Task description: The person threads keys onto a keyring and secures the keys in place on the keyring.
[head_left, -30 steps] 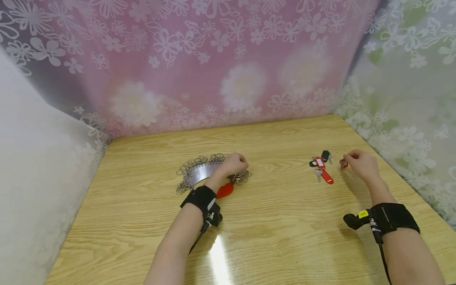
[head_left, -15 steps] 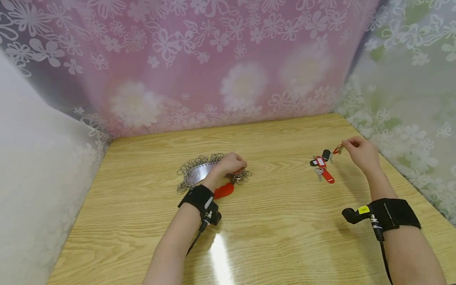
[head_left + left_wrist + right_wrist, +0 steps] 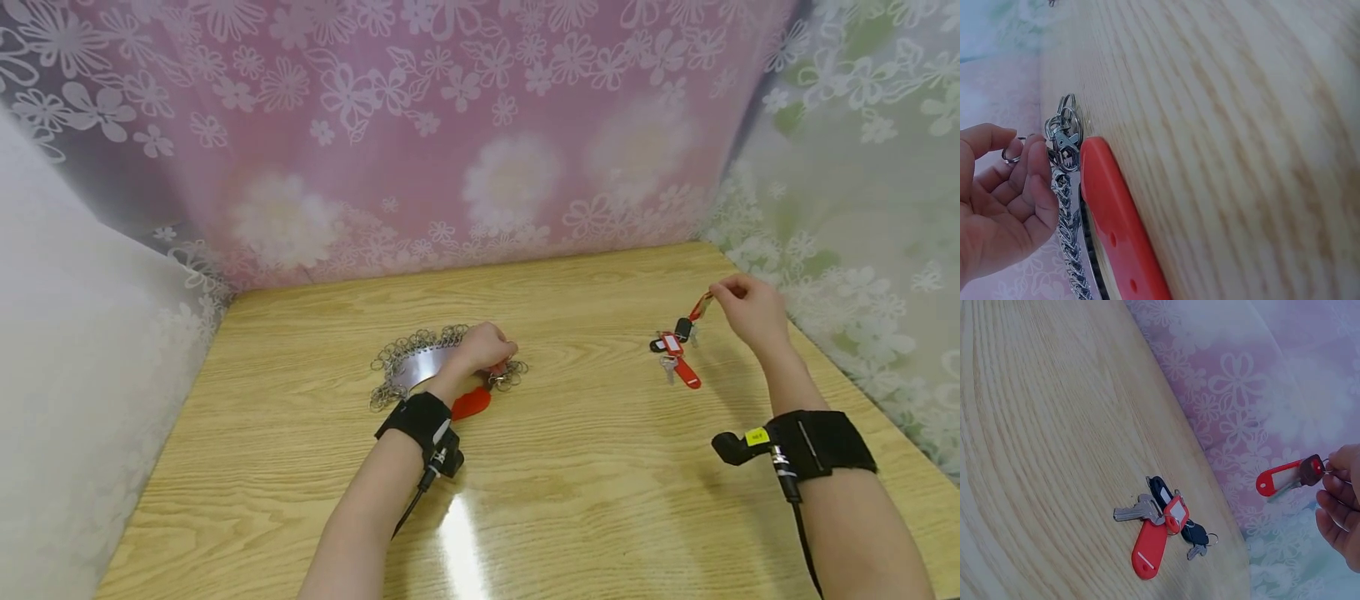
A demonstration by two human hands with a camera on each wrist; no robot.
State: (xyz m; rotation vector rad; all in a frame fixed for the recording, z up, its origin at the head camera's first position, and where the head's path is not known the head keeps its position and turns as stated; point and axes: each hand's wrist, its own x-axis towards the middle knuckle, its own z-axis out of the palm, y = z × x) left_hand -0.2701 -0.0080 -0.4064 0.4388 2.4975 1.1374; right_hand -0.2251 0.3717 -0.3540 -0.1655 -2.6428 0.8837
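My right hand (image 3: 753,312) pinches, by its small ring, a key with a red tag (image 3: 1282,478); key and tag hang off the table, above the pile. The key's head (image 3: 1312,470) is brown. Over the right end of a curved metal plate (image 3: 423,362), edged with split rings and snap clasps, is my left hand (image 3: 483,346). Its thumb and fingertips pinch one small metal ring (image 3: 1010,157) beside a silver clasp (image 3: 1066,147). A red handle-like piece (image 3: 471,403) lies under the plate's right end, partly hidden by my wrist.
Left of my right hand lies a small pile: a red tag (image 3: 687,373), a silver key (image 3: 1138,511), a red tag with a white label (image 3: 1177,514), and black-headed keys or tags (image 3: 1195,532). The wooden table (image 3: 570,467) meets floral cloth behind and at the right.
My right hand has lifted the tagged key and carried it back and slightly left, toward the far side of the pile. My left hand has barely moved over the plate.
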